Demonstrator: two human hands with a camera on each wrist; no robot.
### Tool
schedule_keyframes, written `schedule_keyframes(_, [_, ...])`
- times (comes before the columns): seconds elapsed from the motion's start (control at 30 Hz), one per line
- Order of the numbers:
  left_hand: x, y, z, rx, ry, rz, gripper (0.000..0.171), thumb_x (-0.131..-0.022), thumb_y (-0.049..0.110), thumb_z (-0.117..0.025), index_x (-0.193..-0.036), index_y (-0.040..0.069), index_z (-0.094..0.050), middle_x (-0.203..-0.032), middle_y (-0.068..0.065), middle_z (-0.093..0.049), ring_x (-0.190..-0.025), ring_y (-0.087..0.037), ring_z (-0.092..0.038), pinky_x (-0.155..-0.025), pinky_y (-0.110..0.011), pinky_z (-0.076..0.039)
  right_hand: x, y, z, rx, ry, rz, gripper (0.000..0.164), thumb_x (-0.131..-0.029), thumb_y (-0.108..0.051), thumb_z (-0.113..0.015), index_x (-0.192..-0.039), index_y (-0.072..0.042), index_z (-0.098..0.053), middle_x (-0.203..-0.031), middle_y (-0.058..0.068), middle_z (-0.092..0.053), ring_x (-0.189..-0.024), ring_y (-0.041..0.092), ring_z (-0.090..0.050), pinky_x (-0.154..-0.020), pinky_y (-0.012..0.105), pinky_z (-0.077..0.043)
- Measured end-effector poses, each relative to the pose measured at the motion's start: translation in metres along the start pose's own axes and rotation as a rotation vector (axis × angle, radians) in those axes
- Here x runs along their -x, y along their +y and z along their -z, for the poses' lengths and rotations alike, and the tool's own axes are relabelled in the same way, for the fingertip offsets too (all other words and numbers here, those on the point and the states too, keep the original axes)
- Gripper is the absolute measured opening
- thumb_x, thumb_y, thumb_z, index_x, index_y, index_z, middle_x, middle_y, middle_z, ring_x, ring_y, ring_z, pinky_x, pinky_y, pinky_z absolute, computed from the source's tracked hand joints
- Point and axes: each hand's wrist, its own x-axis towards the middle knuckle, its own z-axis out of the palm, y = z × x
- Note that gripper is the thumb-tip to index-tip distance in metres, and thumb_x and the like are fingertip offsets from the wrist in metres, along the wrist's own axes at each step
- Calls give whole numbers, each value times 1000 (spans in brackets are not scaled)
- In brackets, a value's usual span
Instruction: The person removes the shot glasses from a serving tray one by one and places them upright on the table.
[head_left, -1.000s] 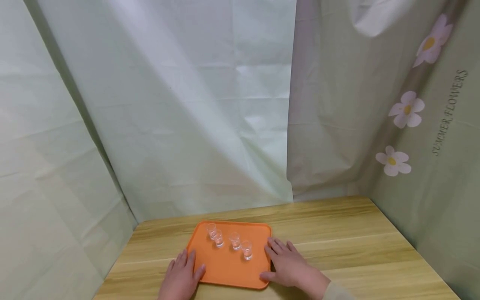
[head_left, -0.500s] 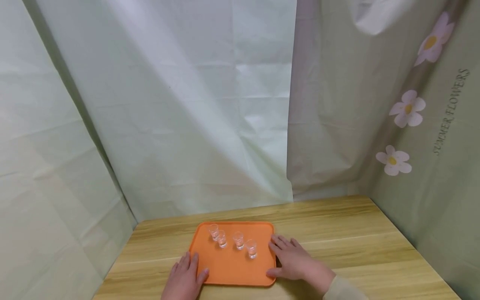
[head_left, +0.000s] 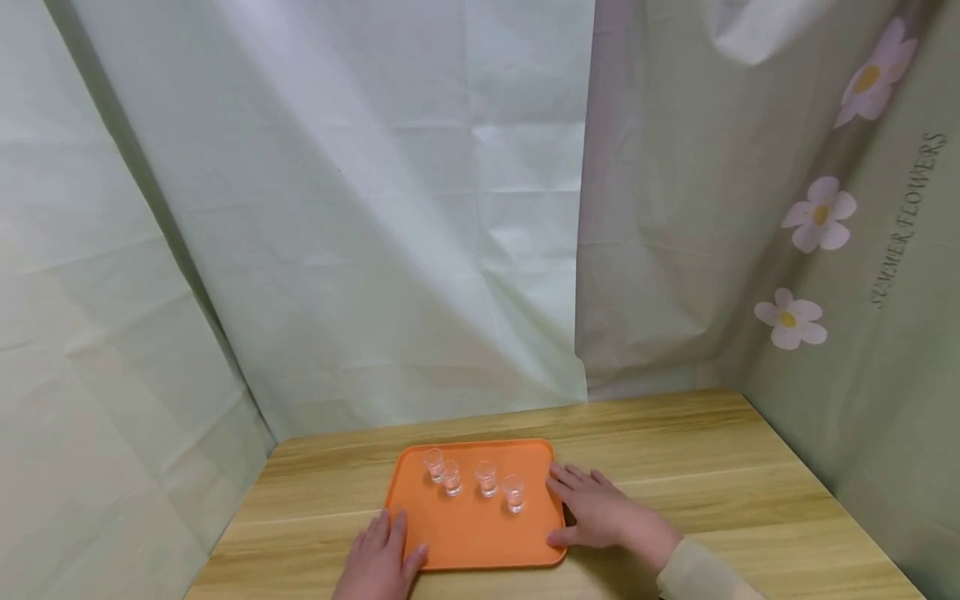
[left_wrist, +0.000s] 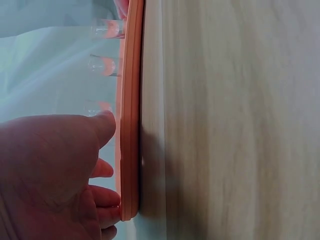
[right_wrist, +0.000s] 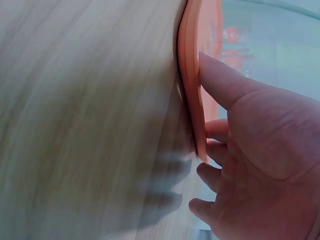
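An orange tray (head_left: pixel 480 537) lies on the wooden table with several small clear shot glasses standing upright on its far half, among them a right-hand one (head_left: pixel 513 494). At the tray's left side is my left hand (head_left: pixel 378 562), fingers extended along the rim and thumb on the near left corner. My right hand (head_left: pixel 596 508) touches the right rim, its fingers spread and its thumb near the front corner. In the left wrist view, the left thumb (left_wrist: pixel 105 125) lies over the tray edge. The right wrist view has the right thumb (right_wrist: pixel 215 77) against the rim.
The wooden table (head_left: pixel 720 467) extends to both sides of the tray. Pale green curtains (head_left: pixel 420 250) hang behind it and at both sides. White flowers and lettering are printed on the right curtain (head_left: pixel 847 350).
The tray has slid to the right across the table and turned slightly, and the shot glasses have moved along upright. Both hands have shifted right with it, keeping to its sides.
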Motion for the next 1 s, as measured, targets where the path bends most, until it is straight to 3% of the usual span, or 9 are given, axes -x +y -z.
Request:
schedule_keyframes(0.27, [0, 8, -3, 20, -39, 21, 74, -105, 44, -74, -150, -12, -57, -154, -45, -49, -146, -61, -46, -120, -74, -35, 3, 11, 0, -4, 3, 30, 89, -102, -55, -76, -164, 2, -47, -176, 22, -35, -161, 48, -32, -125, 75, -27])
schedule_keyframes(0.73, [7, 14, -10, 49, 20, -40, 70, -104, 42, -76, -147, -11, -61, -152, -43, -52, -146, -59, -48, -119, -73, -38, 10, 27, 10, -91, -7, 69, 89, -100, -46, -82, -163, 5, -46, -175, 26, -33, -161, 53, -29, -126, 76, -24])
schedule_keyframes(1.0, [6, 17, -11, 57, -11, -37, 71, -104, 42, -75, -148, -12, -60, -155, -42, -50, -147, -58, -46, -121, -72, -36, 15, 28, 14, -121, -11, 53, 88, -99, -42, -83, -163, 6, -46, -176, 25, -32, -162, 53, -26, -127, 76, -22])
